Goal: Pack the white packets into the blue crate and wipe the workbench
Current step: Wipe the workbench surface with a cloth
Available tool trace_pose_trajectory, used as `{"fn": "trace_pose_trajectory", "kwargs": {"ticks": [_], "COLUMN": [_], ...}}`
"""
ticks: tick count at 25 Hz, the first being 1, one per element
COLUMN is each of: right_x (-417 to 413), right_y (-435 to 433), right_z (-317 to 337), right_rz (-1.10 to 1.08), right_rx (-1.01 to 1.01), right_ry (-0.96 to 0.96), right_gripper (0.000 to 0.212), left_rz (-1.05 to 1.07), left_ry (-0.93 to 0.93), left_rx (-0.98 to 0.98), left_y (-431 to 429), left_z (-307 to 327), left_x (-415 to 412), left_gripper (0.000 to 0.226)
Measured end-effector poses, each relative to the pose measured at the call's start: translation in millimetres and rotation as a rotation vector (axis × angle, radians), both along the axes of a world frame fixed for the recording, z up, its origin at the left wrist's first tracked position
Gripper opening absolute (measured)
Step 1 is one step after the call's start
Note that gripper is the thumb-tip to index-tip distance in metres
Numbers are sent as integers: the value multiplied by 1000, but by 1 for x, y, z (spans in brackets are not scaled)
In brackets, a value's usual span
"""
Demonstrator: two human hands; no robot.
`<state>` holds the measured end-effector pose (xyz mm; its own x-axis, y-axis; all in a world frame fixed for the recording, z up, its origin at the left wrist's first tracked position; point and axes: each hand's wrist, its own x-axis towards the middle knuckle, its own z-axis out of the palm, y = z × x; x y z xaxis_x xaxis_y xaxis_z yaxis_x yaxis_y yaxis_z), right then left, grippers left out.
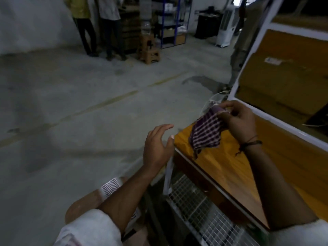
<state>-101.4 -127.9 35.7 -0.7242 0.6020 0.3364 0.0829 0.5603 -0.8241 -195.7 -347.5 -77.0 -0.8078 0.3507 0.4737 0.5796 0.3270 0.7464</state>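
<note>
The right hand (pixel 240 122) pinches a checked cloth (pixel 206 134) hanging onto the bench (pixel 230 167) corner. The left hand (pixel 157 147), fingers spread, hovers beside that corner. A wire shelf (pixel 200 210) sits under the bench; boxes (pixel 284 71) stand behind it.

I see the workbench (pixel 221 166) at the lower right of the frame, its top orange. A purple checked cloth (pixel 206 134) hangs over its left corner, and the lower tip seems to touch the top. Beneath sits a white wire-mesh shelf (pixel 200 206). Grey concrete floor (pixel 88 103) fills the left.
</note>
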Motion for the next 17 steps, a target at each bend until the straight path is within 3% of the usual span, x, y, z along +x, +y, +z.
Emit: {"fn": "trace_pose_trajectory", "kwargs": {"ticks": [4,8,12,14,17], "right_x": [14,-11,-11,2,13], "right_y": [50,85,121,137,142], "right_z": [27,-10,-76,-103,-134], "right_rz": [-115,-34,-95,-128,52], "right_rx": [-39,-172,-301,-87,488], "right_ry": [17,-237,-504,-701,-718], "right_gripper": [9,8,10,8,43], "left_rz": [-51,-45,-3,11,22], "left_ry": [-3,-65,-169,-218,-191], "left_rx": [-17,-169,-333,-391,-507], "left_y": [50,92,114,119,129], "left_z": [5,-9,-36,-50,-63], "left_x": [5,5,2,-1,-3], "left_gripper": [32,35,38,42,45]}}
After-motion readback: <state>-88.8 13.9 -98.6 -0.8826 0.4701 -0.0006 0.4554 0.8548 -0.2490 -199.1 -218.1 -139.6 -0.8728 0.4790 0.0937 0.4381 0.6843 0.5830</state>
